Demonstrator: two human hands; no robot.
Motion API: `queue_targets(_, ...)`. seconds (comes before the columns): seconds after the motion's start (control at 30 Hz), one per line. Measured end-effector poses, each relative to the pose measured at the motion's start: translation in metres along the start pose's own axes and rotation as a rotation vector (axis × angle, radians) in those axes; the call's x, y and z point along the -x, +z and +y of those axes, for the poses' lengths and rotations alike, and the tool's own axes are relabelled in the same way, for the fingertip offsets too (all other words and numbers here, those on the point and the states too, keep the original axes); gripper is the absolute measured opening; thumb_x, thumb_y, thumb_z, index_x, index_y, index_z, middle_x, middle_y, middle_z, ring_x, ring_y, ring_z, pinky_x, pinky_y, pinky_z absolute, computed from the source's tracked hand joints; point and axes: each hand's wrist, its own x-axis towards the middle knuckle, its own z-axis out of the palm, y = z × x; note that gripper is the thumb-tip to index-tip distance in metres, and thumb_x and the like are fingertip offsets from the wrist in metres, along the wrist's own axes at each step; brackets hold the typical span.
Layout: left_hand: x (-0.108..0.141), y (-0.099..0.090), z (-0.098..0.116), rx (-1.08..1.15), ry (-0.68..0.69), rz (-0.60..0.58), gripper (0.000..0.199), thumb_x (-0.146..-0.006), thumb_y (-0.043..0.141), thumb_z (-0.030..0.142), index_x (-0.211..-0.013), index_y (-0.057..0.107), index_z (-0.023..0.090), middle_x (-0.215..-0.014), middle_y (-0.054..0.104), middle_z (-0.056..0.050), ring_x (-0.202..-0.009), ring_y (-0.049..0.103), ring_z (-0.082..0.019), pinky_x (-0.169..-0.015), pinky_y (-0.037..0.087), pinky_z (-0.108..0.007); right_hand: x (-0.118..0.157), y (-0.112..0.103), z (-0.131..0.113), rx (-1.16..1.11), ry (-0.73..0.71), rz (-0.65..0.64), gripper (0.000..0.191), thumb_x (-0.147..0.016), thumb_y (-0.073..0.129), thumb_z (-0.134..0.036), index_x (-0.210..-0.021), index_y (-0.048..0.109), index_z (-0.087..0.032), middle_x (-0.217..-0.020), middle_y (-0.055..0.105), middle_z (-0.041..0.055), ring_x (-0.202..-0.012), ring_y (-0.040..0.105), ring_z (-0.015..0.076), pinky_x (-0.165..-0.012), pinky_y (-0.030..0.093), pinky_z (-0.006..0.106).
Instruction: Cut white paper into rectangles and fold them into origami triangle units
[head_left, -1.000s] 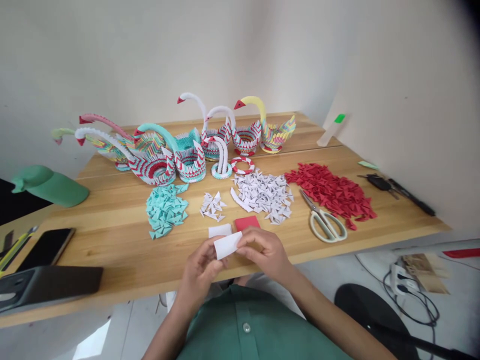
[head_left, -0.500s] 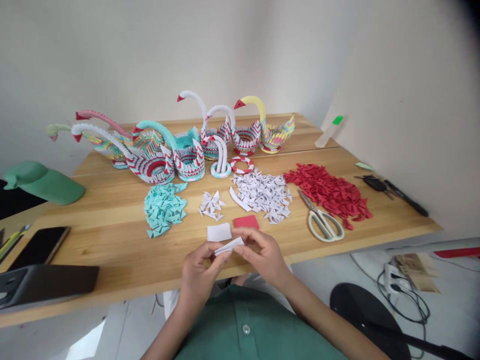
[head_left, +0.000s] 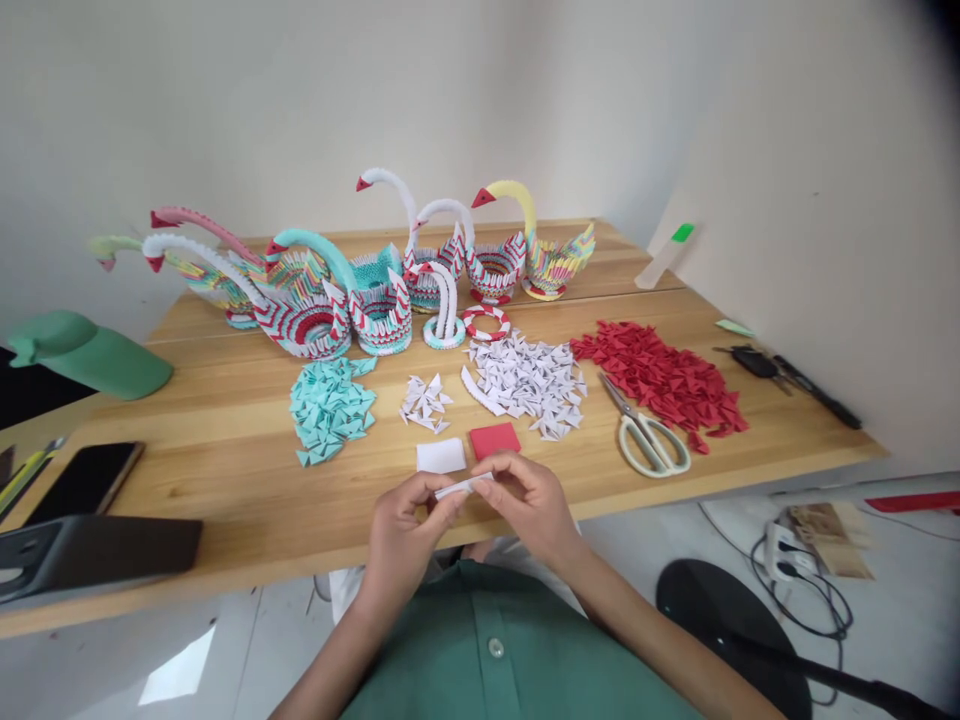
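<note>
Between both hands, just above the table's front edge, is a small folded strip of white paper [head_left: 463, 487]. My left hand [head_left: 409, 520] pinches its left end between thumb and fingers. At the right end, my right hand [head_left: 529, 505] grips it the same way, thumb below and fingers over the top. Right behind the hands lie a stack of white paper slips [head_left: 441, 455] and a stack of red paper slips [head_left: 495, 440]. Farther back are a small group of folded white pieces [head_left: 426, 403] and a larger heap of white triangles [head_left: 529, 385].
Turquoise triangles [head_left: 330, 405] lie left, red triangles [head_left: 660, 385] right, beside scissors [head_left: 649, 435]. Several paper swans [head_left: 307, 320] stand at the back of the wooden table [head_left: 225, 480]. A phone [head_left: 86, 480], dark stand [head_left: 112, 555] and green bottle [head_left: 97, 355] are at left.
The white paper strip has turned flatter and shows a narrower face, with the right fingers moved further over it. The view has shifted slightly.
</note>
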Motion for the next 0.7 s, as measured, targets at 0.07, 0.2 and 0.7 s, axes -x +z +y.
queue_targets(0.07, -0.001, 0.001, 0.0, 0.011, 0.002, 0.001, 0.021, -0.08, 0.067, 0.035, -0.074, 0.068, 0.015, -0.06, 0.063, -0.002, -0.055, 0.056, -0.013, -0.056, 0.048, -0.023, 0.0, 0.0, 0.001, 0.001, 0.006, 0.002, 0.012, -0.084, 0.063, -0.03, -0.083, 0.069, -0.019, -0.075, 0.071, 0.0016, -0.066, 0.062, 0.0147, -0.064, 0.05, 0.024)
queue_targets(0.2, -0.003, 0.004, 0.001, 0.03, 0.001, -0.008, 0.02, -0.079, 0.067, 0.034, -0.074, 0.069, 0.015, -0.059, 0.063, -0.002, -0.055, 0.056, -0.013, -0.055, 0.048, -0.022, 0.002, -0.002, 0.003, 0.013, 0.014, 0.008, 0.012, -0.085, 0.064, -0.03, -0.084, 0.069, -0.019, -0.076, 0.07, 0.0013, -0.069, 0.063, 0.0149, -0.064, 0.05, 0.024)
queue_targets(0.7, -0.006, 0.007, 0.007, 0.051, -0.035, 0.009, 0.023, -0.079, 0.066, 0.038, -0.073, 0.065, 0.016, -0.054, 0.057, 0.002, -0.051, 0.049, -0.011, -0.051, 0.04, -0.02, 0.001, 0.0, 0.001, -0.037, 0.037, 0.052, 0.012, -0.084, 0.064, -0.03, -0.082, 0.069, -0.019, -0.072, 0.068, 0.0003, -0.065, 0.061, 0.0139, -0.062, 0.049, 0.023)
